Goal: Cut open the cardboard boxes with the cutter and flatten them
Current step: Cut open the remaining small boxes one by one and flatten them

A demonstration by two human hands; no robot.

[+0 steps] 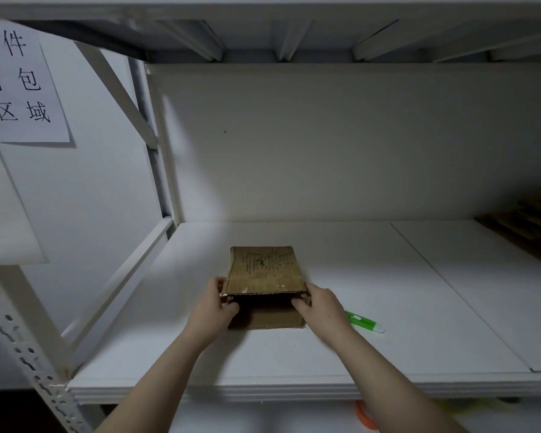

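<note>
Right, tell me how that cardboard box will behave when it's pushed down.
The cardboard box probably collapses easily: its near end is open, showing a dark hollow. It is likely light, since nothing shows inside. Its worn, creased top suggests softened panels.

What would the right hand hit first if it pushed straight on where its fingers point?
The cardboard box: the right hand points up-left into its open near end, fingertips apparently touching the edge.
</note>
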